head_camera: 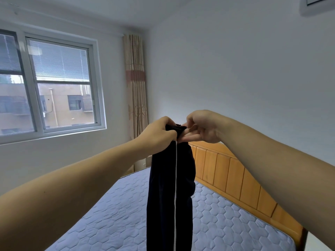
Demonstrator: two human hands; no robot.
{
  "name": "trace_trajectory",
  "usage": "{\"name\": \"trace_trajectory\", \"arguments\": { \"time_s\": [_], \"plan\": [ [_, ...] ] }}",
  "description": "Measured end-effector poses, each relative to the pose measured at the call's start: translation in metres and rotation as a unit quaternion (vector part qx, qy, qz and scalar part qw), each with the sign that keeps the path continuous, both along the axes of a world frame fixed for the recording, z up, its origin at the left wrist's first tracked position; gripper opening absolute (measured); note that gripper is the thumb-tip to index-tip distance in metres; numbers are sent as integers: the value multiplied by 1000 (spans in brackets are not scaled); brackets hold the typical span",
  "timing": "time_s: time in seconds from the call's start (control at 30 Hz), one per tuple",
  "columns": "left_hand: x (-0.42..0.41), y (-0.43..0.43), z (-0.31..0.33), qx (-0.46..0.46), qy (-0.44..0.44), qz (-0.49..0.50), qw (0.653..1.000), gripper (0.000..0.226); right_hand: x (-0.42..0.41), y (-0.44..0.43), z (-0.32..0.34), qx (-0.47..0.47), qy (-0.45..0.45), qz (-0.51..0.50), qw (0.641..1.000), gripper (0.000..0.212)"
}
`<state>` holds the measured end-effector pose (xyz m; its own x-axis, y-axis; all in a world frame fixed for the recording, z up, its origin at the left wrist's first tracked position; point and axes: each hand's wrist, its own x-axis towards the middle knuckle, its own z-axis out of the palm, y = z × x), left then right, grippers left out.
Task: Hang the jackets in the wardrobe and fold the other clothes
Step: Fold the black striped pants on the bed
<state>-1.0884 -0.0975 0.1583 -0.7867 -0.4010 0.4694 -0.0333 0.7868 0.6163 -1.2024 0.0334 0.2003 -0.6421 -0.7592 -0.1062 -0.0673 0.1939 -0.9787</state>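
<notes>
Soft daylight from window [52,84]; edges bowed, pic maybe slightly soft.

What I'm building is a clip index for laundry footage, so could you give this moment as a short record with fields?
garment: dark garment with a white stripe, likely track trousers, hanging lengthwise above the bed
left hand: left hand grips its top edge
right hand: right hand pinches the same edge, close beside the left
below: quilted mattress, wooden headboard
background: window, curtain
fold state: not yet folded
</notes>
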Motion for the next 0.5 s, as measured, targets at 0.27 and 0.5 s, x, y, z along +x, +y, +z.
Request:
{"name": "trace_trajectory", "arguments": {
  "time_s": [0.27, 0.5],
  "plan": [
    [0, -16, -11, -37, -16, 29, 999, 15, -2, 28, -2, 275, 323, 177, 888, 43],
    [5, -23, -7, 11, -13, 9, 1000, 18, -8, 27, -20, 194, 376, 190, 886, 46]
  ]
}}
